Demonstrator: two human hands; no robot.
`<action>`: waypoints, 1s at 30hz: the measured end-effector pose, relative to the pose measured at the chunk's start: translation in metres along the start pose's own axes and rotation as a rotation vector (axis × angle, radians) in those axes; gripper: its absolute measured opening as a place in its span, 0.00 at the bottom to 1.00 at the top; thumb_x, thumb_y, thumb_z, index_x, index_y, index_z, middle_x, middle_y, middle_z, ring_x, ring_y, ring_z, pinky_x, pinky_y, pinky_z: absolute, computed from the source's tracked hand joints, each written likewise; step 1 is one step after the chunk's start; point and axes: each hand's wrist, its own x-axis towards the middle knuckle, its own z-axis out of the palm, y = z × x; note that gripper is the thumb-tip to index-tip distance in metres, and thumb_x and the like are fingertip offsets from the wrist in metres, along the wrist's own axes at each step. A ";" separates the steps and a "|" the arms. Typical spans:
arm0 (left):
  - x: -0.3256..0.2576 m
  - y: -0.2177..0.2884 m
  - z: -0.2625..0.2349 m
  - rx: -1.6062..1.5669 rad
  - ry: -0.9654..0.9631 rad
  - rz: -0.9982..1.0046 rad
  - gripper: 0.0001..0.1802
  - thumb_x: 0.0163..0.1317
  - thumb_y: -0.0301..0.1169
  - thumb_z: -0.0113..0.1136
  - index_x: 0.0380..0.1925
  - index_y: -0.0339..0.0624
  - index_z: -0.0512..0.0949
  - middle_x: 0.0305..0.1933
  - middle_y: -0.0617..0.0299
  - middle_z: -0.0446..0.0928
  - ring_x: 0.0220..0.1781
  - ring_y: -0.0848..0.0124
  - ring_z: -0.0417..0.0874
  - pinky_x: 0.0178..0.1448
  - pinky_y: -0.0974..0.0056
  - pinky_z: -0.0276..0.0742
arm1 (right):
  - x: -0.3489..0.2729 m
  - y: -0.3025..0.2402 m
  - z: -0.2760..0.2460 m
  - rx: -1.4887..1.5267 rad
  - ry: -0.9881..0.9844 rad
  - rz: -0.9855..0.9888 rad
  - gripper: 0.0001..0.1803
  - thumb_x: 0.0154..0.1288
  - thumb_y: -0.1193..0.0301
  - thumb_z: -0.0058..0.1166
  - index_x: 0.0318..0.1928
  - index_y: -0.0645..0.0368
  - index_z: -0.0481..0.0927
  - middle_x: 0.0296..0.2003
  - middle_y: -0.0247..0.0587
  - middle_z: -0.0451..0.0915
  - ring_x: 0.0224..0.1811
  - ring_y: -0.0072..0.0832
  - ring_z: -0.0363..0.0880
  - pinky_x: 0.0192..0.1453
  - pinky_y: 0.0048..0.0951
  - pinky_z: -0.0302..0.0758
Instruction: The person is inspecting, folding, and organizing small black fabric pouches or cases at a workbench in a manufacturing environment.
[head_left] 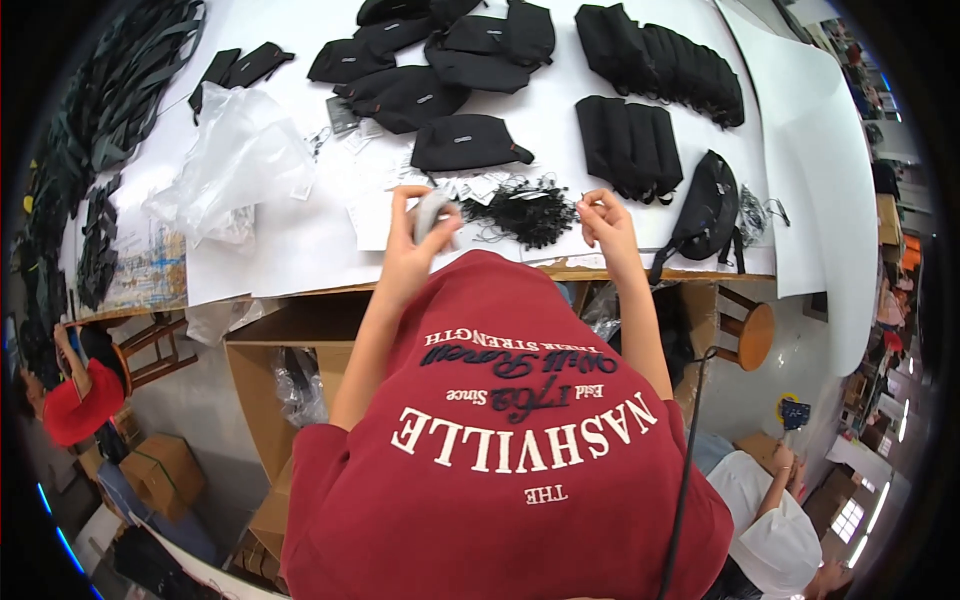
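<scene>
My left hand (408, 235) is closed round a grey, rounded object (431, 214), smeared by motion, whose kind I cannot tell. My right hand (606, 222) is raised at the right of the black string pile, thumb and fingers pinched together. Something small and dark shows at its fingertips, too small to name. Between my hands lies a tangled heap of black strings (530, 212), with white tags (470, 188) along its left side. Just beyond the heap, a black zip pouch (470, 143) lies flat on the white table (330, 265).
More black pouches (490, 40) pile up at the back. Rows of black bags (660, 62) and a black waist bag (707, 205) lie on the right. Crumpled clear plastic (245, 160) and black straps (150, 75) are left. A cardboard box (260, 385) stands below the edge; other people sit nearby.
</scene>
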 end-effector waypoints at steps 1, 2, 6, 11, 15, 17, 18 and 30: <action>-0.001 0.009 0.009 0.075 -0.016 0.064 0.17 0.57 0.23 0.59 0.45 0.42 0.65 0.36 0.63 0.73 0.32 0.77 0.72 0.36 0.73 0.68 | -0.008 -0.021 0.017 0.009 -0.013 0.001 0.05 0.64 0.73 0.53 0.33 0.59 0.71 0.20 0.27 0.70 0.18 0.12 0.65 0.20 0.15 0.58; 0.000 0.017 0.017 0.147 -0.036 0.129 0.16 0.58 0.22 0.58 0.45 0.40 0.66 0.37 0.62 0.73 0.34 0.75 0.74 0.39 0.72 0.70 | -0.016 -0.042 0.035 -0.008 -0.032 -0.053 0.04 0.64 0.73 0.53 0.34 0.59 0.73 0.19 0.24 0.68 0.18 0.10 0.60 0.20 0.15 0.53; 0.001 0.047 0.031 0.699 -0.015 0.609 0.14 0.50 0.21 0.64 0.39 0.38 0.77 0.41 0.57 0.73 0.40 0.68 0.75 0.45 0.67 0.71 | -0.039 -0.086 0.082 -0.202 -0.084 -0.299 0.04 0.59 0.74 0.59 0.34 0.61 0.79 0.15 0.19 0.61 0.17 0.07 0.52 0.20 0.16 0.48; -0.006 0.060 0.041 0.575 0.045 0.584 0.15 0.45 0.20 0.67 0.36 0.38 0.79 0.31 0.59 0.76 0.32 0.66 0.76 0.40 0.66 0.72 | -0.045 -0.097 0.106 -0.472 0.006 -0.590 0.04 0.56 0.76 0.60 0.32 0.61 0.79 0.13 0.25 0.62 0.15 0.11 0.54 0.18 0.18 0.50; -0.007 0.061 0.040 0.652 0.055 0.623 0.14 0.45 0.19 0.67 0.35 0.38 0.79 0.30 0.59 0.76 0.31 0.67 0.76 0.37 0.66 0.71 | -0.046 -0.094 0.113 -0.533 0.083 -0.706 0.04 0.55 0.76 0.60 0.31 0.61 0.78 0.14 0.30 0.66 0.14 0.15 0.57 0.17 0.20 0.54; -0.008 0.055 0.042 0.581 0.125 0.575 0.13 0.44 0.18 0.67 0.32 0.38 0.79 0.28 0.60 0.76 0.30 0.67 0.75 0.34 0.67 0.69 | -0.044 -0.092 0.114 -0.543 0.083 -0.728 0.04 0.55 0.76 0.60 0.31 0.61 0.78 0.14 0.30 0.66 0.13 0.16 0.58 0.17 0.20 0.55; -0.009 0.055 0.041 0.582 0.126 0.577 0.13 0.44 0.18 0.67 0.32 0.38 0.79 0.28 0.60 0.76 0.30 0.67 0.75 0.34 0.67 0.69 | -0.044 -0.091 0.115 -0.552 0.084 -0.746 0.04 0.54 0.76 0.60 0.31 0.61 0.78 0.14 0.31 0.66 0.13 0.17 0.58 0.17 0.21 0.55; -0.012 0.058 0.043 0.483 0.001 0.579 0.07 0.49 0.19 0.64 0.31 0.36 0.80 0.27 0.60 0.76 0.29 0.71 0.75 0.35 0.69 0.69 | -0.044 -0.085 0.100 -0.269 -0.051 -0.543 0.06 0.57 0.76 0.61 0.34 0.61 0.77 0.14 0.24 0.63 0.16 0.09 0.55 0.19 0.17 0.51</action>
